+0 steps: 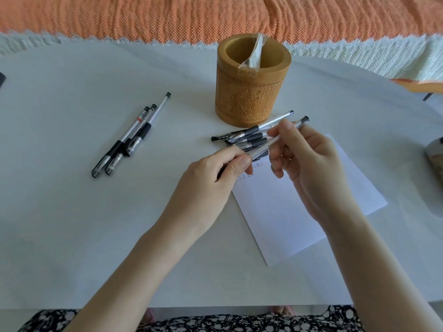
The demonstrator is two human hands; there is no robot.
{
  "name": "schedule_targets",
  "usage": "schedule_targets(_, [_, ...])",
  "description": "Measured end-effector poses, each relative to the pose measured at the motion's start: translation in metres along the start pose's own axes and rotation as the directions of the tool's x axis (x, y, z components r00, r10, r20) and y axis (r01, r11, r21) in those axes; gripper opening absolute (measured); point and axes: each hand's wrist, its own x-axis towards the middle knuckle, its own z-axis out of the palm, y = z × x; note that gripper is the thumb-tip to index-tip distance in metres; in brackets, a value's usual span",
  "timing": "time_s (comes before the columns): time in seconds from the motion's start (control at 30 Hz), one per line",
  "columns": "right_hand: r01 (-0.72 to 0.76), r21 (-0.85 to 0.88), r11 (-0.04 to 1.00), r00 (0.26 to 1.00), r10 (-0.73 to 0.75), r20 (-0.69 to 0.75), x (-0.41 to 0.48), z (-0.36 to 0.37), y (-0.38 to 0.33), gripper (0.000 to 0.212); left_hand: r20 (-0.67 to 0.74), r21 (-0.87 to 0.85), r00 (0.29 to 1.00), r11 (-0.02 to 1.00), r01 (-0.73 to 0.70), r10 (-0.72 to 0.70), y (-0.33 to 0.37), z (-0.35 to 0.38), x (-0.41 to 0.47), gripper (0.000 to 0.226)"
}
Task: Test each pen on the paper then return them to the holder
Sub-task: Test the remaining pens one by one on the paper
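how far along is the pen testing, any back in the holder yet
Done: marks on the paper show some pens tested. In hand: the left hand and right hand hold one pen over the paper. Left: the holder shows only a plastic wrapper, no pens; three pens lie to its left and a pile in front, all yet to go back.

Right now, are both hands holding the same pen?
Yes, the left hand and right hand each pinch one clear plastic pen above the white paper.
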Motion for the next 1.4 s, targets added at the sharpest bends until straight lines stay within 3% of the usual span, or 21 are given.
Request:
schedule_targets(0.27, [0.018, 0.041, 0.999, 0.998, -0.020, 0.052, -0.001, -0.005, -0.003, 0.021, 0.012, -0.062, 1.000, 0.998, -0.026, 0.027, 0.002, -0.003, 0.000, 0.027])
schedule_targets(0.47, [-0.164, -0.012, 0.986, 0.967, 0.163, 0.196, -0.001, -0.003, -0.001, 0.019, 0.045, -0.083, 0.999, 0.996, -0.016, 0.019, 0.006, 0.001, -0.002, 0.029])
schedule_targets(0.57, [-0.171, -0.021, 0.985, 0.980, 0.172, 0.100, 0.000, -0.002, 0.001, 0.013, 0.057, -0.068, 0.997, 0.997, 0.045, -0.042, 0.003, 0.002, -0.002, 0.042])
schedule_targets(0.67, [-0.098, 0.109, 0.989, 0.990, 0.109, -0.093, 0.006, -0.011, -0.003, 0.033, 0.093, 0.030, 0.991, 0.995, 0.098, -0.100, 0.000, 0.001, -0.003, 0.057])
schedule_targets(0.8, [-0.051, 0.152, 0.987, 0.985, 0.074, -0.154, 0.010, -0.023, -0.007, 0.036, 0.242, 0.087, 0.966, 0.994, 0.071, -0.091, -0.002, 0.002, -0.008, 0.043])
schedule_targets(0.97, [0.023, -0.191, 0.981, 0.984, -0.056, -0.172, 0.008, -0.012, 0.008, 0.026, 0.339, 0.315, 0.937, 0.949, -0.033, -0.080, 0.000, 0.009, -0.010, 0.058])
schedule_targets(1.17, [0.040, -0.485, 0.874, 0.962, -0.165, -0.217, 0.009, -0.003, 0.025, 0.051, 0.336, 0.340, 0.936, 0.940, -0.019, -0.103, -0.001, 0.011, -0.009, 0.056])
schedule_targets(1.4, [0.087, -0.591, 0.802, 0.930, -0.278, -0.241, 0.011, 0.001, 0.035, 0.037, 0.324, 0.347, 0.940, 0.938, -0.016, -0.104, -0.003, 0.012, -0.008, 0.055])
